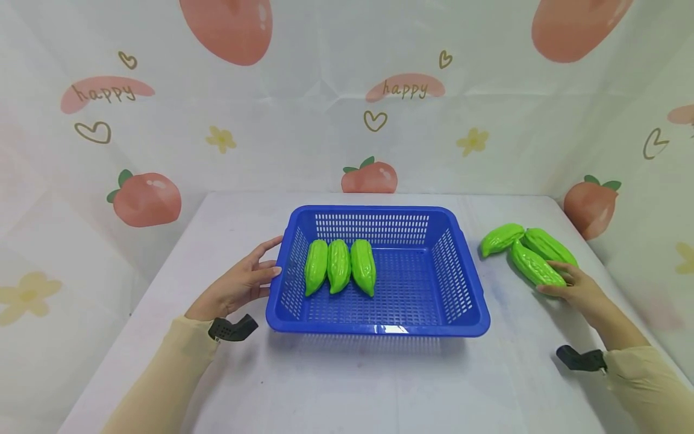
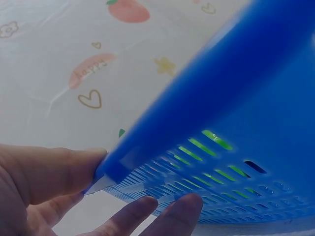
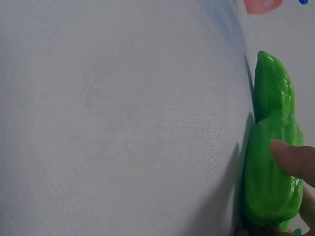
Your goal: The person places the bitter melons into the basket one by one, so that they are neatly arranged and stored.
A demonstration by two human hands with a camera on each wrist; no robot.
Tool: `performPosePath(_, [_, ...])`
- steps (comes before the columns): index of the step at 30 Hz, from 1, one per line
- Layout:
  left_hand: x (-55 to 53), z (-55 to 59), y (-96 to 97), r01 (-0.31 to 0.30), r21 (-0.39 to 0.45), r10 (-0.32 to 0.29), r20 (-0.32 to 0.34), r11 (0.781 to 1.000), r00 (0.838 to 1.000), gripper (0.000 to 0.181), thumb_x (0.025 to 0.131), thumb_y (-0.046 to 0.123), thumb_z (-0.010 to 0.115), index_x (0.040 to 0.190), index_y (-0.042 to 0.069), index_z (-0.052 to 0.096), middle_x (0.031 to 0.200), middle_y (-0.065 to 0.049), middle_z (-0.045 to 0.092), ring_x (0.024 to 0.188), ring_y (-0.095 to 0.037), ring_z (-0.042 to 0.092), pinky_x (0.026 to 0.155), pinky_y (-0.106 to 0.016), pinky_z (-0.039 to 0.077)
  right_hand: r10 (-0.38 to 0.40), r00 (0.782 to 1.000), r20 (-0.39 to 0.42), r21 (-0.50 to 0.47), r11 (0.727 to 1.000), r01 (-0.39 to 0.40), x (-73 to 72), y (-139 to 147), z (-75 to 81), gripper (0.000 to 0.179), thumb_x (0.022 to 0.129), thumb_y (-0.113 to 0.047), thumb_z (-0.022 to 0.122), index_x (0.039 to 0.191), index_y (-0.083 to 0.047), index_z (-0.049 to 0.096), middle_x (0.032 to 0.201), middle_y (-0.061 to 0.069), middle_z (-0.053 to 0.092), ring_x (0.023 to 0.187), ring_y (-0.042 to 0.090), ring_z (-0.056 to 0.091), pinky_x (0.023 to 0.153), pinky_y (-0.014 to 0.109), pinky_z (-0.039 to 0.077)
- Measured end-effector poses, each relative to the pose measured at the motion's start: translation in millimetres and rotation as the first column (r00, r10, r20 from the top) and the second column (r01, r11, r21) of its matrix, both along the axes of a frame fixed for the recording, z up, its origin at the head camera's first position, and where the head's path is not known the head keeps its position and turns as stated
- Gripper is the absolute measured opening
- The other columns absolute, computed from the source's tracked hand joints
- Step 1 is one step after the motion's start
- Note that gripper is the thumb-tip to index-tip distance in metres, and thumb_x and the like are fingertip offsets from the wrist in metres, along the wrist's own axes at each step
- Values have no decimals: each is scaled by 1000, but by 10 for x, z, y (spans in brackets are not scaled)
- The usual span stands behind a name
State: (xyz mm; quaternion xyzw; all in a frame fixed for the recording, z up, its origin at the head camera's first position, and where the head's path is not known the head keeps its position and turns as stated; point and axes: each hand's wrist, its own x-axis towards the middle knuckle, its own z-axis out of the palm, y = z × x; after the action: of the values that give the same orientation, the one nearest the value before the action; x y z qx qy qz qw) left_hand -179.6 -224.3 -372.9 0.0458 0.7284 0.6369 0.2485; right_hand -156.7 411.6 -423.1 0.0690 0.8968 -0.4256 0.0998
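Note:
A blue plastic basket (image 1: 379, 330) with slotted walls sits mid-table, and three bright green bitter melons (image 1: 338, 265) lie side by side in its left half. My left hand (image 1: 238, 283) holds the basket's left rim (image 2: 133, 152), thumb at the edge and other fingers along the outer wall. To the right of the basket, my right hand (image 1: 582, 292) grips the near end of a bitter melon (image 1: 534, 264), thumb on its surface in the right wrist view. Two more bitter melons lie against it, one to the left (image 1: 501, 239) and one to the right (image 1: 550, 246).
The table (image 1: 347, 386) has a white covering. Behind it and at the sides hangs a printed cloth (image 1: 303, 144) with peaches, hearts and flowers. A black wrist device (image 1: 234, 328) is on the left wrist, another black device (image 1: 581, 359) on the right.

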Motion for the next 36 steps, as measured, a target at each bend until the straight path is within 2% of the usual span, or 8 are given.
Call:
performPosePath(12, [-8,0,-6,4,-8,-4,-2,1000,1000,78,96,26,61,155,34,12,147,-25,38,106,-23,66,93,-41,54,-27,999,27,-14,1000,27,54,0,58,70,92,-26,65,151,-16,30,143,50,6,133,65,9,104,73,19])
performPosePath(17, [-12,-2,-7,6,-1,-6,0,1000,1000,77,96,25,61,155,34,12,146,-25,40,107,-23,66,93,-41,54,-31,1000,-2,-47,998,31,98,16,69,55,93,-27,63,138,-47,37,147,45,3,134,64,5,104,74,18])
performPosePath(18, [-12,-1,-7,4,0,-4,2,1000,1000,77,96,25,61,155,35,12,146,-24,40,107,-23,65,93,-41,53,-29,999,-18,-51,998,28,105,17,73,54,94,-27,62,139,-45,38,148,44,3,134,64,6,103,73,20])
performPosePath(22, [-15,-2,-2,-9,-2,9,6,1000,1000,78,95,25,62,155,35,12,147,-24,39,109,-23,65,95,-44,52,-31,995,-96,-28,999,28,111,13,90,48,95,-28,61,136,-45,43,150,41,11,134,62,12,101,41,35])
performPosePath(26, [-18,-5,1,-14,-8,14,1,1000,1000,80,95,24,63,155,34,11,148,-24,39,109,-24,64,96,-45,51,-36,987,-155,-54,998,28,95,16,102,47,95,-27,61,137,-42,45,154,28,16,136,57,14,80,9,33])
performPosePath(29, [-16,-6,1,-13,-6,13,4,1000,1000,79,95,24,62,155,35,12,147,-24,39,109,-24,64,95,-45,52,-40,988,-152,-88,996,26,88,3,140,48,96,-27,60,137,-44,42,153,19,19,140,45,16,83,7,32])
performPosePath(31, [-15,-5,2,-11,-9,11,3,1000,1000,79,95,25,62,155,35,12,147,-24,40,109,-24,64,95,-44,52,-40,988,-150,-91,995,27,78,-6,180,47,96,-27,59,133,-48,40,144,9,36,135,26,33,83,9,33])
performPosePath(36, [-16,-8,3,-10,-5,10,2,1000,1000,78,95,25,62,155,35,12,145,-24,42,107,-23,65,94,-43,53,-23,977,-210,-84,996,6,36,-74,319,43,96,-21,61,123,-48,43,106,-26,42,93,-15,41,71,8,36])
